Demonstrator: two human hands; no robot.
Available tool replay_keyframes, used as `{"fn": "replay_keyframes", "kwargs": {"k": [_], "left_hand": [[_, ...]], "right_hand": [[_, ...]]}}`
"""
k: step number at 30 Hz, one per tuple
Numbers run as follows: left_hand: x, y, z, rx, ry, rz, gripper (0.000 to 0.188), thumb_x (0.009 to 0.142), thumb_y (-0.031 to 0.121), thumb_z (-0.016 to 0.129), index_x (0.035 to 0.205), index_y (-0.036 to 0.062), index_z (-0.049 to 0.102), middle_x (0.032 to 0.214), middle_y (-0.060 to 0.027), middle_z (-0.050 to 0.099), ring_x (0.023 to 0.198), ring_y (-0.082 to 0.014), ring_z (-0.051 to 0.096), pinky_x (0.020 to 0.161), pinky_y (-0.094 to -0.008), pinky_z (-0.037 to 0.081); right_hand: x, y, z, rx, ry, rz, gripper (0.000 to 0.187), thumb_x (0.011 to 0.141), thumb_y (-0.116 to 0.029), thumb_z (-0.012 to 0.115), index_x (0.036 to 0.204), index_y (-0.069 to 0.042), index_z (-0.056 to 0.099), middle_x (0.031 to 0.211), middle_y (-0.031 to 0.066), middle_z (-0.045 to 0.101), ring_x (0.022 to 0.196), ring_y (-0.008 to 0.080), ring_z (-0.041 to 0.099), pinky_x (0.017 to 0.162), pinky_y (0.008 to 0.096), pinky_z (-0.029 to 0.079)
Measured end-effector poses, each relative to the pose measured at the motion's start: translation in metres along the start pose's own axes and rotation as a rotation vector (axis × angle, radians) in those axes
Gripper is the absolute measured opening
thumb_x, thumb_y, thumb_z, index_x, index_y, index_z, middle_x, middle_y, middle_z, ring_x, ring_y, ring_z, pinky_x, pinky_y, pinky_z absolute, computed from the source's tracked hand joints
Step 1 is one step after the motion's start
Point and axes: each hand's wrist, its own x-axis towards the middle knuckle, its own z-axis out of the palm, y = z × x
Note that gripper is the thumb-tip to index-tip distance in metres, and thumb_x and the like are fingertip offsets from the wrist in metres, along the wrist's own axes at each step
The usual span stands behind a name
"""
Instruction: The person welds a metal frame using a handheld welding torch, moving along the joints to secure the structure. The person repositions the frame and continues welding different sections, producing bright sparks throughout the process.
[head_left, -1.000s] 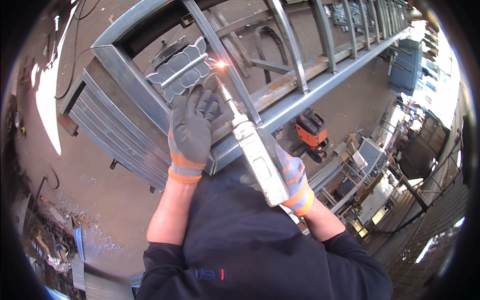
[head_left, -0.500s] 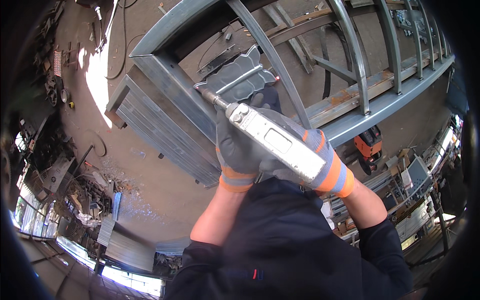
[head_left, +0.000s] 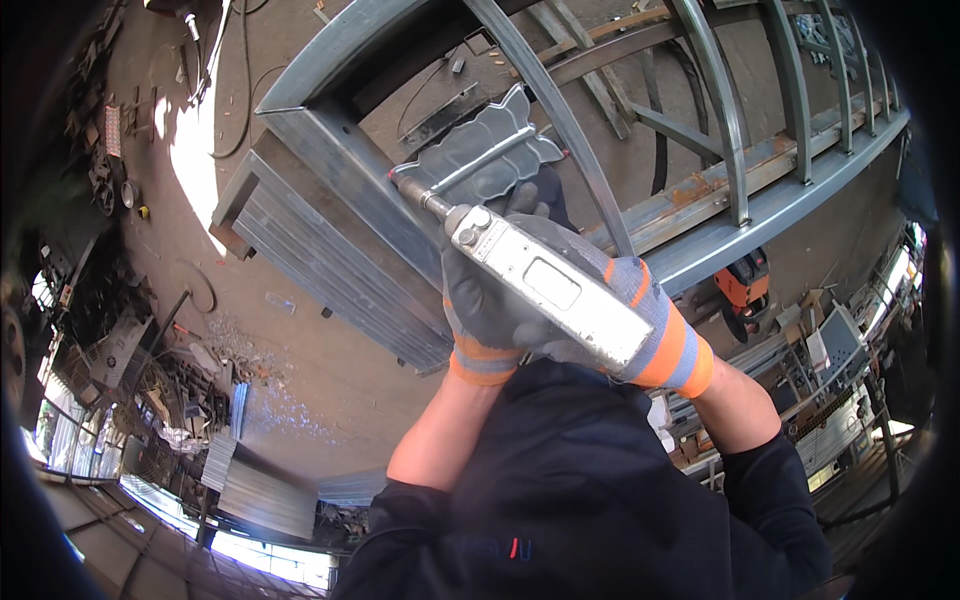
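My right hand point(head_left: 590, 258), in a grey and orange work glove, grips a white laser welding gun point(head_left: 552, 285) along its far side. Cupped around the near side and underside is my left hand point(head_left: 478, 310), gloved alike; fingers of both hands are partly hidden under the body. The gun's metal nozzle points up and left. Its tip rests at or just over the edge where a scalloped grey metal ornament point(head_left: 480, 150) meets a square steel tube point(head_left: 355, 180). A small red glow shows by the tip, another at the ornament's right end.
The tubes belong to a large steel frame with several curved bars point(head_left: 715, 110) to the right. A ribbed metal panel point(head_left: 320, 260) lies left of my hands. An orange and black machine point(head_left: 743, 290) stands beyond the frame's near edge. Scrap point(head_left: 180, 390) piles up at left.
The view has shifted slightly, and the gun and both hands sit marginally lower and to the right in it. The grip looks the same, with the nozzle tip still by the ornament's left end.
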Motion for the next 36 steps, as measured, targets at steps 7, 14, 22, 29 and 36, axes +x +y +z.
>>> {"fn": "replay_keyframes", "kwargs": {"k": [7, 14, 22, 29, 36], "left_hand": [[-0.005, 0.003, 0.001, 0.046, 0.028, -0.001, 0.057, 0.118, 0.048, 0.037, 0.158, 0.0102, 0.048, 0.165, -0.0247, 0.047, 0.153, -0.04, 0.047, 0.129, -0.0547, 0.038], [0.003, 0.002, 0.011, -0.188, 0.247, -0.08, 0.058, 0.118, 0.041, 0.037, 0.158, -0.0006, 0.045, 0.161, -0.0226, 0.051, 0.152, -0.039, 0.049, 0.131, -0.056, 0.036], [-0.01, -0.001, -0.002, -0.145, 0.137, -0.03, 0.061, 0.118, 0.041, 0.036, 0.161, -0.0021, 0.04, 0.163, -0.0224, 0.048, 0.152, -0.0393, 0.048, 0.131, -0.0561, 0.036], [-0.005, -0.008, -0.008, -0.355, -0.093, 0.06, 0.062, 0.118, 0.042, 0.036, 0.16, -0.0038, 0.039, 0.164, -0.0234, 0.046, 0.153, -0.0403, 0.047, 0.131, -0.0569, 0.034], [0.007, 0.001, 0.015, -0.225, 0.12, 0.026, 0.064, 0.117, 0.043, 0.038, 0.161, -0.0037, 0.037, 0.164, -0.0239, 0.046, 0.153, -0.0393, 0.047, 0.131, -0.0565, 0.034]], "right_hand": [[-0.002, 0.0, 0.002, -0.068, -0.046, 0.03, 0.077, 0.09, -0.02, 0.088, 0.154, 0.003, 0.052, 0.152, 0.0226, 0.06, 0.133, 0.0422, 0.064, 0.11, 0.0419, 0.052], [0.007, -0.013, 0.002, 0.115, -0.002, 0.089, 0.078, 0.092, -0.019, 0.086, 0.157, 0.002, 0.05, 0.152, 0.0199, 0.062, 0.134, 0.037, 0.065, 0.111, 0.0396, 0.051], [0.006, -0.023, 0.003, 0.088, 0.007, 0.078, 0.073, 0.095, -0.011, 0.076, 0.16, 0.003, 0.046, 0.156, 0.0197, 0.06, 0.139, 0.0336, 0.063, 0.115, 0.0384, 0.049], [0.0, -0.016, 0.006, 0.112, -0.01, 0.102, 0.07, 0.095, -0.011, 0.076, 0.158, 0.003, 0.049, 0.156, 0.0197, 0.059, 0.141, 0.0341, 0.061, 0.117, 0.0387, 0.048], [-0.006, -0.011, 0.008, -0.008, -0.018, 0.07, 0.069, 0.096, -0.014, 0.077, 0.157, 0.003, 0.05, 0.154, 0.0195, 0.061, 0.14, 0.0336, 0.063, 0.116, 0.038, 0.049]]}}
